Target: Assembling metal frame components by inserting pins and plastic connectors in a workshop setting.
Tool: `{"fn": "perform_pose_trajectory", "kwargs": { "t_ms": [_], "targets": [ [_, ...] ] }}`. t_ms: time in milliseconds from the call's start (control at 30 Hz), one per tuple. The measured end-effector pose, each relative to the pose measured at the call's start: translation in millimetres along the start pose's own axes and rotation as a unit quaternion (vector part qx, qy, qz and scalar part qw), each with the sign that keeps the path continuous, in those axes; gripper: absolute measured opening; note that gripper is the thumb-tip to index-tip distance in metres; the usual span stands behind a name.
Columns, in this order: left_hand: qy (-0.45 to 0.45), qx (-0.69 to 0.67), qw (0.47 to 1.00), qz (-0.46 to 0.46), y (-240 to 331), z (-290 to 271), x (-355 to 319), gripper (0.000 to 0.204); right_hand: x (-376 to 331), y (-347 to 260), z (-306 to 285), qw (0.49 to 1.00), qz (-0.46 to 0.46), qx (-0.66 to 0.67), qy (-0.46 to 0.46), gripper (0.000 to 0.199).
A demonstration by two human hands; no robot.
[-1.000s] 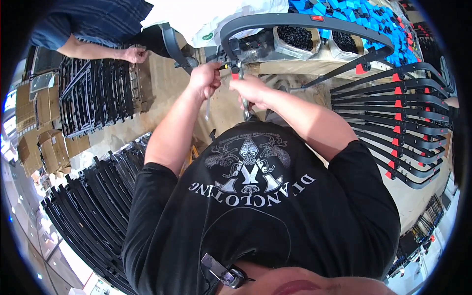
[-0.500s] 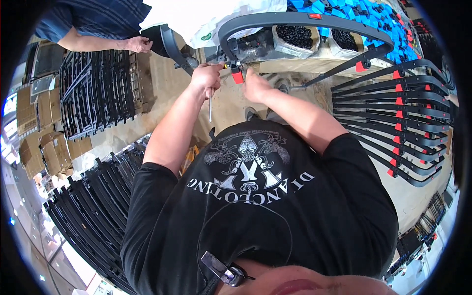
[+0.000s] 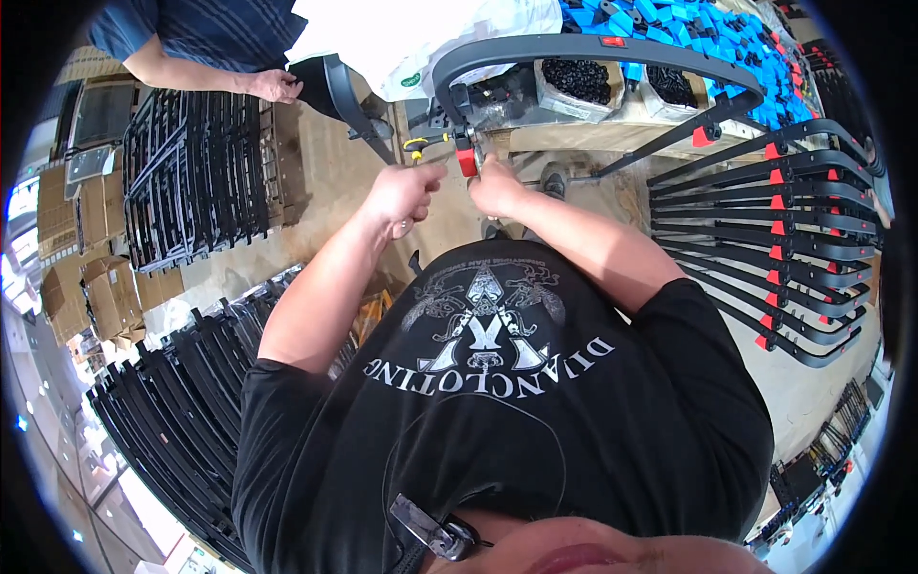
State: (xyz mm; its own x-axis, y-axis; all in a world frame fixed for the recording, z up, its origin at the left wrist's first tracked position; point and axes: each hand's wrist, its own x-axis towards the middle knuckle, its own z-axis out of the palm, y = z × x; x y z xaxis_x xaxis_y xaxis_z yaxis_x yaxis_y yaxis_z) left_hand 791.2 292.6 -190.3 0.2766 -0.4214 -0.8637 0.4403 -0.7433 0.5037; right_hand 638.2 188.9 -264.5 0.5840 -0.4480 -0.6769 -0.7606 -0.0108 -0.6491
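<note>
A long curved black frame arches across the top of the view, with a red clip at its near end. My right hand is closed on the frame end just under and beside that red clip. My left hand is curled into a loose fist just left of the clip, one finger reaching toward it; I cannot make out anything in it. A yellow-handled tool lies just above my left hand.
More curved black frames with red clips are stacked at the right. Black frames also lie at the left and lower left. Another person's hand works at the top left. Bins of black parts and blue parts stand at the top.
Both my hands have moved further out and up along with the frame end. My left hand has come off the frame and now sits just left of the red clip.
</note>
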Motion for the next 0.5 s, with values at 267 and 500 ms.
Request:
{"fn": "perform_pose_trajectory", "kwargs": {
  "t_ms": [267, 500],
  "targets": [
    [0.090, 0.249, 0.957, 0.122, -42.0, 0.6, 30.1, 0.027, 12.2, 6.0, 8.5, 0.999, -0.024, -0.027, 0.032, 0.049],
    [0.305, 0.154, 0.863, 0.372, -117.4, 33.4, 144.9, 0.022, 8.6, 7.7, 11.4, 1.000, -0.021, 0.016, 0.016, 0.042]
  ]
}}
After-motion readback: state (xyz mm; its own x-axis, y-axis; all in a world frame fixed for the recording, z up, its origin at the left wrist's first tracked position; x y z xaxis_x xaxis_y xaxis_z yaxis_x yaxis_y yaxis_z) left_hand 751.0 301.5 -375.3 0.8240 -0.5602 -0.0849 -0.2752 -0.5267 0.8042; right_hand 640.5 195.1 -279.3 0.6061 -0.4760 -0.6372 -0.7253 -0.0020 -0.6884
